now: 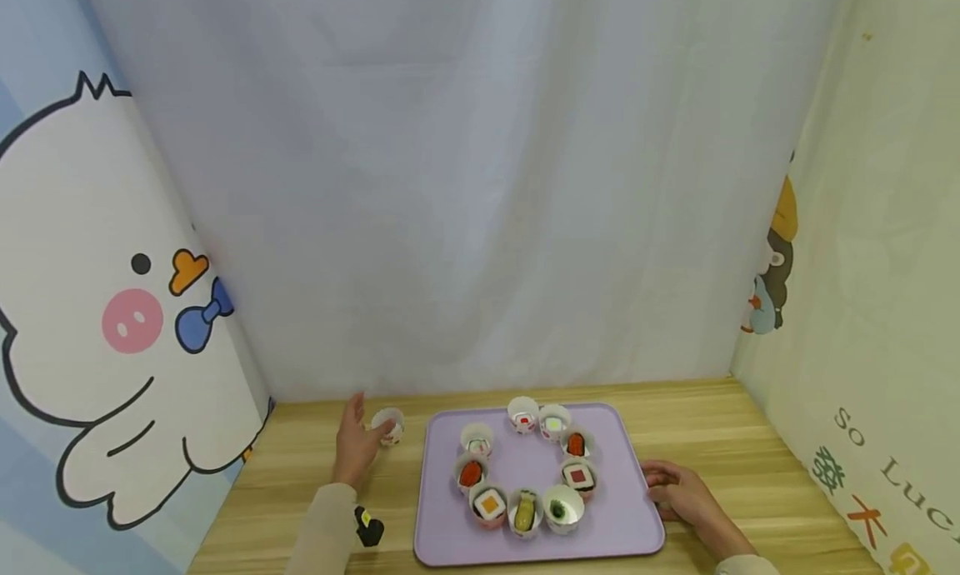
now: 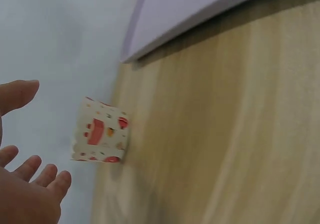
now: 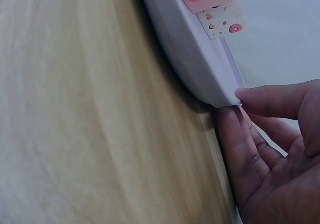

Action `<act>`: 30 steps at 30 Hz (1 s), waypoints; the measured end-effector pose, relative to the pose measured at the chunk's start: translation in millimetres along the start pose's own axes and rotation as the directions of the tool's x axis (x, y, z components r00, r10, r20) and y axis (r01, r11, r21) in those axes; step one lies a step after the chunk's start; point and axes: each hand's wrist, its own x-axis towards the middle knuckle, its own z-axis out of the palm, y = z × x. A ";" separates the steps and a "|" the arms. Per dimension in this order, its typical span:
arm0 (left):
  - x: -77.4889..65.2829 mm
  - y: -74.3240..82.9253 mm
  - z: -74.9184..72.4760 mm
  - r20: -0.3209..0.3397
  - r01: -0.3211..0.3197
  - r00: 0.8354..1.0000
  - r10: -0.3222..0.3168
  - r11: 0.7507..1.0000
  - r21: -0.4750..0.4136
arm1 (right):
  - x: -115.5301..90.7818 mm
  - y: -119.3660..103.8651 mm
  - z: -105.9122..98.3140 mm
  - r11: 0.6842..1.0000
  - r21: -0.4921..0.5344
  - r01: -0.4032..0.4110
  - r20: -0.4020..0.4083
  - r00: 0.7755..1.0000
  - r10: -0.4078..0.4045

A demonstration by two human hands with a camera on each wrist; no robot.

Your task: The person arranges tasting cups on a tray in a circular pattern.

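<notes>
My left hand (image 1: 356, 443) is beside a paper cupcake cup (image 1: 388, 425) left of the lilac tray (image 1: 442, 542). In the left wrist view its thumb and fingers spread apart, with the patterned cup (image 2: 102, 134) standing on the wood just past the fingertips. My right hand (image 1: 678, 496) pinches the tray's right edge, the thumb on the rim and the fingers under it, as the right wrist view shows. On the tray, several paper cups form a ring with toy sushi pieces inside, among them a yellow-topped one (image 1: 524, 512) and an orange-red one (image 1: 471, 474).
A small black object (image 1: 369, 528) with a yellow mark lies by the left sleeve. The wooden table (image 1: 720, 425) reaches back to a pale curtain (image 1: 480, 225). Cartoon-printed cloth hangs on the left, and printed cloth with lettering on the right.
</notes>
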 end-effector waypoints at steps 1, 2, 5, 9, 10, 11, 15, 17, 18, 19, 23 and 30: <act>-0.2 -3.1 1.7 -0.002 0.004 1.000 -0.004 1.000 -0.002 | -0.2 0.4 0.0 1.000 0.002 -0.004 -0.001 1.000 0.004; -0.3 -6.1 3.3 -0.005 0.008 1.000 -0.008 1.000 -0.002 | -0.1 0.9 -0.1 1.000 0.006 -0.006 0.000 1.000 0.006; -0.4 -12.7 8.2 -0.003 0.029 1.000 -0.029 1.000 -0.003 | 0.2 1.9 -0.2 1.000 0.010 -0.009 -0.001 1.000 0.009; 0.9 -21.7 14.3 -0.012 0.044 0.999 -0.044 0.999 -0.001 | -0.4 1.9 0.1 1.000 0.013 -0.009 -0.003 1.000 0.009; 1.2 -23.8 15.8 -0.018 0.044 0.999 -0.044 0.999 0.000 | -0.8 1.5 0.2 1.000 0.013 -0.008 -0.002 1.000 0.009; 1.6 -25.7 16.9 -0.024 0.040 0.999 -0.040 0.999 0.003 | -0.8 1.4 0.3 1.000 0.014 -0.009 -0.001 1.000 0.009; 3.1 -31.1 20.0 -0.043 0.015 0.999 -0.014 1.000 0.022 | -1.3 0.6 -0.3 1.000 0.023 -0.008 0.011 1.000 0.007; 3.5 -32.7 21.3 -0.047 0.009 0.999 -0.007 1.000 0.023 | -0.9 1.0 -1.4 1.000 0.030 -0.001 0.027 1.000 0.000; 3.7 -33.7 21.8 -0.050 0.006 0.999 -0.005 1.000 0.022 | -0.9 1.2 -2.1 0.999 0.032 0.008 0.040 0.999 -0.009; 3.8 -34.7 22.3 -0.052 0.004 0.999 -0.003 1.000 0.025 | -0.7 1.6 -3.0 0.999 0.037 0.010 0.053 0.999 -0.012; 3.6 -37.8 23.6 -0.052 0.012 0.999 -0.010 0.999 0.030 | -0.2 2.1 -2.9 0.999 0.050 0.010 0.056 0.998 -0.013; -0.1 -37.5 25.8 -0.057 0.032 0.998 -0.028 0.997 0.074 | -0.6 0.8 0.5 0.999 0.031 -0.016 0.005 1.000 0.016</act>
